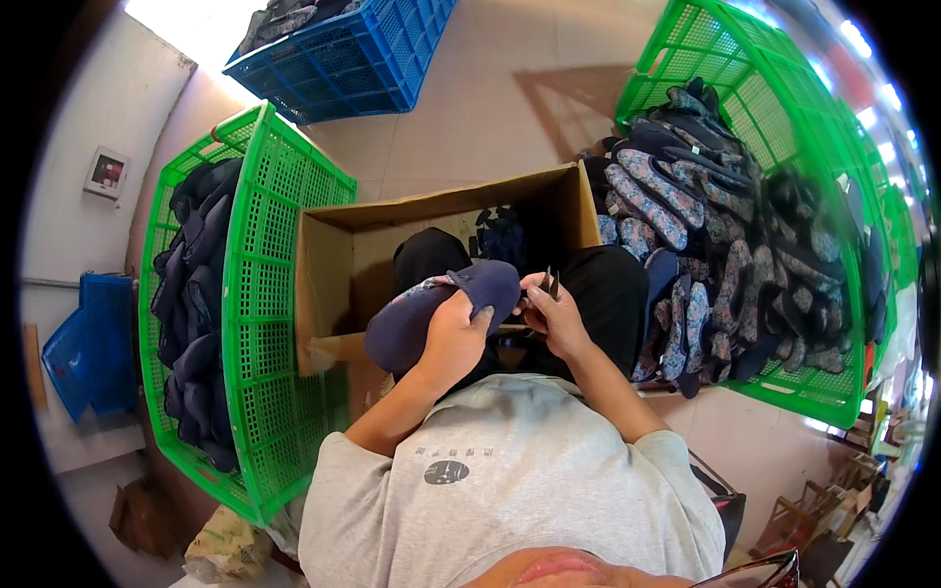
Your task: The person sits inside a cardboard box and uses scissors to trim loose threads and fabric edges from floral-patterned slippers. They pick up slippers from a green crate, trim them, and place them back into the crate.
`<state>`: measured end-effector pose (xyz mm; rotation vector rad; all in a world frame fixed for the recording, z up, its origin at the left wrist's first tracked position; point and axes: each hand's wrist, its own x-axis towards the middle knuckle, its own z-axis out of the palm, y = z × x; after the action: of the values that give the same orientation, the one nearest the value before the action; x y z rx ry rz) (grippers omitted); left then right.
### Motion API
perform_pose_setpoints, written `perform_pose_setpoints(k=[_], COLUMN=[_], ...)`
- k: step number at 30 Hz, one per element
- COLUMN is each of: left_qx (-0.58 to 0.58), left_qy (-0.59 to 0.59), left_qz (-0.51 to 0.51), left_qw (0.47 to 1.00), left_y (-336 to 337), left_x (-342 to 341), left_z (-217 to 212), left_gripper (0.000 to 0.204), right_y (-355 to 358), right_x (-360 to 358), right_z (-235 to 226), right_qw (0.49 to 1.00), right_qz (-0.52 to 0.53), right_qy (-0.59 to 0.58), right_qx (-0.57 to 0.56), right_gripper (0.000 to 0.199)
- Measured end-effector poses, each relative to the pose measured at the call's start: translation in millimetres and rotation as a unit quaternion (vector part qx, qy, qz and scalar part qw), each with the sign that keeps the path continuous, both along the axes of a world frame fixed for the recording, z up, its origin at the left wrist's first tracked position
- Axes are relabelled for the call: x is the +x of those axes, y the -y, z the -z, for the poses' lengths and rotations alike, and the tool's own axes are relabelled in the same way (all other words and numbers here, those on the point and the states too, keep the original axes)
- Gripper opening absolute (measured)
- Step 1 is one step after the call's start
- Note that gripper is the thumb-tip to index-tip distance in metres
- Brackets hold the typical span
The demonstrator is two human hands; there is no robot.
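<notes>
A navy slipper [407,328] with a floral lining is gripped in my left hand [456,331], its sole turned partly toward me and its rounded end pointing right. Close by that end, my right hand [556,316] is closed around a small dark tool with two pointed tips [551,282], which looks like thread snips. The tips point away from me and stand apart from the slipper. Between my knees and beyond them, an open cardboard box [323,260] holds dark scraps [502,235] at its bottom.
On the left, a green crate [260,323] holds dark navy slippers [201,284]. To the right, a large tipped green crate [676,49] spills floral and navy slippers [667,211]. A blue crate [338,64] stands at the far left on the pale floor [490,88].
</notes>
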<state>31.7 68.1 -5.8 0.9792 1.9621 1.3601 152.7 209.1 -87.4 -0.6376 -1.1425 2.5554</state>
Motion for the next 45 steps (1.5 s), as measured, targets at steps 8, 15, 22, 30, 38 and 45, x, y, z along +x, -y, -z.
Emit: perform_pose_setpoints(k=[8, 15, 22, 30, 38, 45], left_qx=[-0.120, -0.154, -0.159, -0.184, -0.126, 0.085], left_qy=[-0.128, -0.182, -0.192, -0.197, -0.220, -0.299], left_qz=[0.082, 0.171, 0.220, 0.219, 0.180, -0.136], left_qw=[0.981, 0.956, 0.943, 0.938, 0.950, 0.941], left_y=[8, 17, 22, 28, 36, 66], left_x=[-2, -4, -1, 1, 1, -17], left_z=[26, 47, 45, 39, 34, -2], left_gripper=[0.031, 0.019, 0.018, 0.021, 0.020, 0.019], right_y=[5, 14, 15, 18, 19, 18], right_x=[-3, 1, 0, 4, 4, 1], right_z=[17, 27, 31, 41, 47, 46], right_qw=[0.997, 0.991, 0.983, 0.978, 0.977, 0.971], right_qz=[-0.025, -0.069, -0.098, -0.110, -0.109, -0.120], right_qy=[0.066, 0.117, 0.154, 0.175, 0.183, 0.205], right_qx=[-0.018, -0.003, -0.004, -0.013, -0.023, -0.029], right_gripper=[0.030, 0.032, 0.029, 0.026, 0.024, 0.020])
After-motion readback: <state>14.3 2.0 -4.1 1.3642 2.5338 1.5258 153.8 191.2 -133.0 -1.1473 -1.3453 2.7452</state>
